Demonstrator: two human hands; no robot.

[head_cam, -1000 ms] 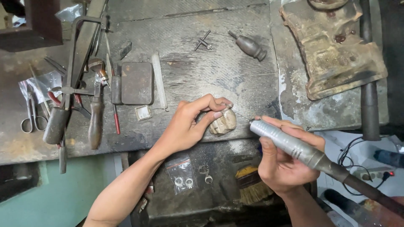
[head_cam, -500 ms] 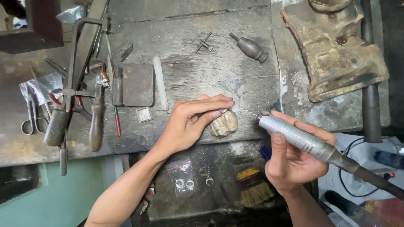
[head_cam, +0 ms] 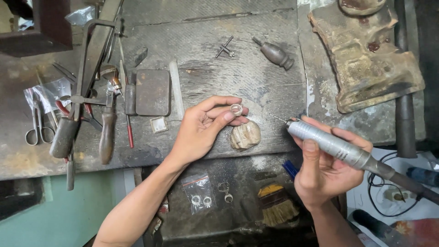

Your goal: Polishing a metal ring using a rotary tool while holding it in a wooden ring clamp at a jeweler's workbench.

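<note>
Silver ring (head_cam: 236, 109) pinched between thumb and fingertips of left hand (head_cam: 203, 128), lifted above the worn wooden bench peg (head_cam: 245, 135) since a second earlier, when pressed against it. Rotary handpiece (head_cam: 327, 145) clasped in right hand (head_cam: 327, 171), tip drawn back, clear of the ring. Grinding contact judged broken, likely for inspection. Bagged rings (head_cam: 200, 194) and brush (head_cam: 274, 203) below; saw frame (head_cam: 93, 55) at left.

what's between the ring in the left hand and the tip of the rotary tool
In the head view, only bare dark bench top lies between the ring and the rotary tool. The wooden peg sits just below that line.
</note>
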